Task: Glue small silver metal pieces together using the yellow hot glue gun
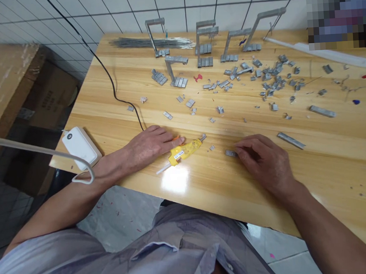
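Observation:
A yellow hot glue gun (185,152) lies on its side on the wooden table, its nozzle towards the upper right and a clear glue stick (163,168) poking out of its rear. My left hand (154,143) is closed over its handle, which is mostly hidden, with a finger by the orange trigger (178,140). To the right, my right hand (261,157) pinches the end of a small flat grey strip (230,153) at the tabletop. A tiny grey scrap (212,147) lies between the nozzle and that strip.
Several grey bracket-shaped stands (176,71) are upright towards the back, near a bundle of thin rods (152,43). Loose grey pieces (274,79) are scattered at the right. A black cord (104,69) runs to my left hand. A white power bank (81,147) sits at the left edge.

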Motion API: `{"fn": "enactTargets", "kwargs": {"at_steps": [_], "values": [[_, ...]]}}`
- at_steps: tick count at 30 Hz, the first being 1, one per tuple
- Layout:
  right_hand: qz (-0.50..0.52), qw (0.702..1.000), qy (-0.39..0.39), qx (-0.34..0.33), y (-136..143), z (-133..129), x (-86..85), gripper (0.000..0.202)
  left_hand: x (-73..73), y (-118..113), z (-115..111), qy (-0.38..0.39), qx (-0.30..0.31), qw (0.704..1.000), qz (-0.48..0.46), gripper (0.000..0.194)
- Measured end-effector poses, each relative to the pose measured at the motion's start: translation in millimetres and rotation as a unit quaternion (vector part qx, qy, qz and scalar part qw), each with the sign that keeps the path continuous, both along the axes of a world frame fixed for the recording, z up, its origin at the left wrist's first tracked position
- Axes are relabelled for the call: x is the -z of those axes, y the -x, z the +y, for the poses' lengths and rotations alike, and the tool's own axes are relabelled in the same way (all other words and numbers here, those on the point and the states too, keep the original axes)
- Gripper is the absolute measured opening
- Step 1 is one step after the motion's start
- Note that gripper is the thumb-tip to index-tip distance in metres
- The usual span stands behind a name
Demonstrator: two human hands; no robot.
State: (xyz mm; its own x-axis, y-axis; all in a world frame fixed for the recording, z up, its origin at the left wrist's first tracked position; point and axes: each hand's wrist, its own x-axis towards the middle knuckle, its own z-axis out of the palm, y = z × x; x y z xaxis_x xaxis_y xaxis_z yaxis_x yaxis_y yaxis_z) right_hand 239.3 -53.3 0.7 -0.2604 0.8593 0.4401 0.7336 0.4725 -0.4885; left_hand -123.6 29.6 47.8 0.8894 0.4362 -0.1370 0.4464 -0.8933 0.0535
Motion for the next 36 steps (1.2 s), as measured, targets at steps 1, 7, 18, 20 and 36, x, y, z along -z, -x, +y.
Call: {"fn": "enactTargets", "kwargs": {"at_steps": [1, 7, 18, 20, 36], "values": [[0.001, 1.000, -0.002, -0.001, 0, 0, 0.0, 0.009, 0.2, 0, 0, -0.004, 0.001, 1.000, 0.002, 0.050], [0.000, 1.000, -0.002, -0.003, 1, 0, -1.3, 0.008, 1.2, -1, 0, 0.000, -0.001, 1.000, 0.015, 0.048], [0.001, 1.000, 0.002, 0.002, 0, 0, 0.6, 0.005, 0.3, -1, -1, 0.001, 0.013, 1.000, -0.002, 0.048], [0.000, 1.000, 0.002, 0.001, 0, 0, -0.3, 0.006, 2.2, 0, -2, 0.003, 0.016, 1.000, -0.012, 0.048], [-0.002, 1.000, -0.005, -0.006, 0, -1, -3.3, 0.006, 1.7, 4, -13, 0.108, -0.081, 0.983, -0.124, 0.048]]}}
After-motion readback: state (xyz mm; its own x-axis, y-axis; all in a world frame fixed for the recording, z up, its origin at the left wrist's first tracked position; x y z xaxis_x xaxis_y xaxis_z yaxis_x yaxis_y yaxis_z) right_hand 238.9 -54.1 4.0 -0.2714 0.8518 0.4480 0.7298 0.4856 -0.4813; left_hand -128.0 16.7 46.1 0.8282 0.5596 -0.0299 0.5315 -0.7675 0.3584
